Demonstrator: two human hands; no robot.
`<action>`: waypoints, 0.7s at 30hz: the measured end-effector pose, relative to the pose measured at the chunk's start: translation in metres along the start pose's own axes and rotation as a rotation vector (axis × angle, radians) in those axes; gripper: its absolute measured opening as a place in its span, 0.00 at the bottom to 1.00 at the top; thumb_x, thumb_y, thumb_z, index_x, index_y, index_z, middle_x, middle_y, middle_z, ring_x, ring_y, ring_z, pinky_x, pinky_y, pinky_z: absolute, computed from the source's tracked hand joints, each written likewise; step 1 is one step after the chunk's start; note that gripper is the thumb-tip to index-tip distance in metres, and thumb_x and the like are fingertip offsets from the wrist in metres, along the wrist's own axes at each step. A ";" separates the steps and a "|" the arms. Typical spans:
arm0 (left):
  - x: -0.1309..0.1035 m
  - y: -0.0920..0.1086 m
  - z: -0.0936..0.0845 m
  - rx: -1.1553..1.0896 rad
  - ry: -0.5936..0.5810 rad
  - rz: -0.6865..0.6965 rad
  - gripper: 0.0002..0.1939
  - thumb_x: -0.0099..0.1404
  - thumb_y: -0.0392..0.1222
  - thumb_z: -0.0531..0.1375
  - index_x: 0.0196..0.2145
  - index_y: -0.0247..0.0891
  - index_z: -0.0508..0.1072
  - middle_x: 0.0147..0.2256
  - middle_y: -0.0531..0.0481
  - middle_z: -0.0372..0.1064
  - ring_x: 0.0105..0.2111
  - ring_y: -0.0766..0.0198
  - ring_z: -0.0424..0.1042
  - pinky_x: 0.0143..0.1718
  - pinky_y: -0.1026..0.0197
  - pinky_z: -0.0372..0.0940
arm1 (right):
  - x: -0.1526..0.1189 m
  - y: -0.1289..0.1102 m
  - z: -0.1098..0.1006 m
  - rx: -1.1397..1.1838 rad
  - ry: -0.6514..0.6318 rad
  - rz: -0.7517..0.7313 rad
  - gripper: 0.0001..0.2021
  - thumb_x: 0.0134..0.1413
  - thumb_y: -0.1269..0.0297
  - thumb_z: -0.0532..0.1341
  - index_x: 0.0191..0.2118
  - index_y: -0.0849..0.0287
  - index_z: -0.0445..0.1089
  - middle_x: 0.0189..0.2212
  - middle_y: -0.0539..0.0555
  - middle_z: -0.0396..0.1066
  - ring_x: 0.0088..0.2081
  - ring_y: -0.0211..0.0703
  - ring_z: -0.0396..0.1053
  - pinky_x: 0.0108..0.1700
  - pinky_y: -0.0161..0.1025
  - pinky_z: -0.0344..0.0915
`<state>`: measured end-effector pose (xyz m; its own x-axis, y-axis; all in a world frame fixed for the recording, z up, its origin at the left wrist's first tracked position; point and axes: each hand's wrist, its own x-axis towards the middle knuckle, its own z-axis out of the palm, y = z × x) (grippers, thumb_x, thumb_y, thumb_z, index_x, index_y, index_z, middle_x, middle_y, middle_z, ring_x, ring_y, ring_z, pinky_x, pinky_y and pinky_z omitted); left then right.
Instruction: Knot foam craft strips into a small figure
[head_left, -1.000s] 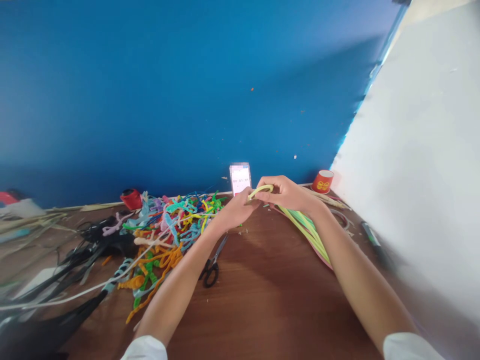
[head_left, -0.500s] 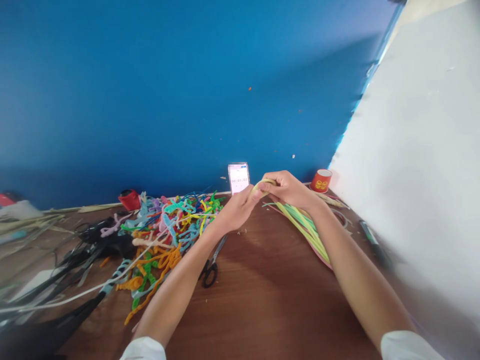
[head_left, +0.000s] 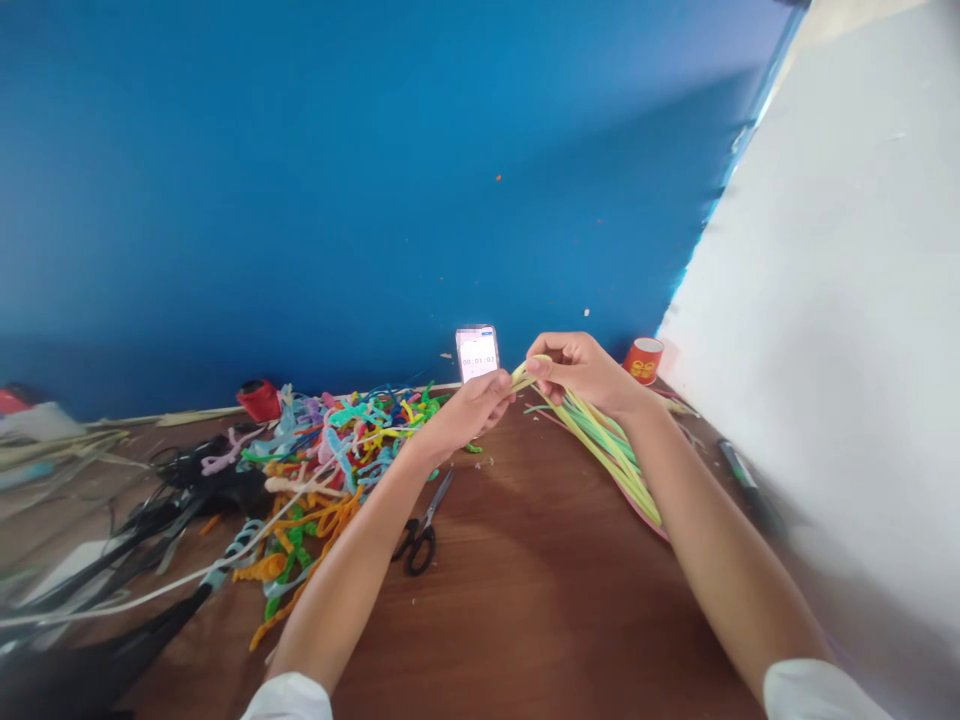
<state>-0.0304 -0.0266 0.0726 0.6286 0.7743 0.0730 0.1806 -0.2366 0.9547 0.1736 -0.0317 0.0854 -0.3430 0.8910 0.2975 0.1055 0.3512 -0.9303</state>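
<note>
A pale yellow strip (head_left: 524,379), bent and flat-looking, stretches between my two hands above the brown table. My left hand (head_left: 478,402) pinches one part of it between thumb and fingers. The fingertips of my right hand (head_left: 574,368) close on the strip a short way to the right. Below my right hand and forearm lies a bundle of long yellow, green and pink strips (head_left: 604,450) on the table; whether the held strip joins this bundle I cannot tell.
A phone (head_left: 478,350) showing a timer leans on the blue wall. Scissors (head_left: 421,540) lie near my left forearm, beside a heap of colourful fuzzy stems (head_left: 352,450). At the right are a red cup (head_left: 643,361) and a marker (head_left: 739,468); a red spool (head_left: 259,400) stands at the left.
My hands have moved slightly apart, the left going down and left, exposing more of the yellow strip between them. Both keep their grip on it. The scissors' blades now show more fully.
</note>
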 end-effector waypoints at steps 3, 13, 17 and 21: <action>-0.001 0.000 -0.003 0.031 -0.048 -0.011 0.18 0.70 0.59 0.50 0.35 0.40 0.61 0.24 0.58 0.48 0.21 0.71 0.45 0.21 0.65 0.42 | 0.001 0.000 0.000 0.036 0.014 0.022 0.19 0.51 0.47 0.69 0.31 0.59 0.70 0.20 0.47 0.70 0.19 0.33 0.66 0.23 0.33 0.61; 0.006 -0.009 0.003 0.044 0.057 -0.029 0.09 0.71 0.41 0.49 0.31 0.38 0.60 0.26 0.56 0.58 0.21 0.73 0.57 0.22 0.68 0.54 | 0.003 0.003 0.001 -0.048 0.053 0.035 0.18 0.52 0.49 0.69 0.35 0.60 0.72 0.25 0.51 0.73 0.25 0.36 0.70 0.28 0.35 0.62; 0.008 -0.008 0.002 -0.080 0.202 -0.128 0.09 0.71 0.39 0.51 0.32 0.37 0.62 0.23 0.58 0.54 0.18 0.75 0.48 0.18 0.71 0.43 | 0.006 0.013 -0.011 -0.138 0.101 -0.005 0.18 0.57 0.47 0.64 0.39 0.60 0.71 0.31 0.54 0.76 0.28 0.38 0.72 0.27 0.34 0.59; 0.009 -0.005 0.002 -0.186 0.240 -0.157 0.12 0.72 0.43 0.52 0.31 0.37 0.61 0.21 0.60 0.48 0.15 0.77 0.43 0.17 0.72 0.39 | 0.013 0.034 -0.024 -0.514 0.136 0.108 0.12 0.63 0.55 0.57 0.39 0.60 0.71 0.32 0.55 0.77 0.30 0.40 0.73 0.33 0.36 0.66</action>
<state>-0.0243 -0.0196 0.0683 0.4042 0.9140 -0.0349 0.1060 -0.0089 0.9943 0.1951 -0.0016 0.0626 -0.1848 0.9471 0.2622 0.5886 0.3203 -0.7422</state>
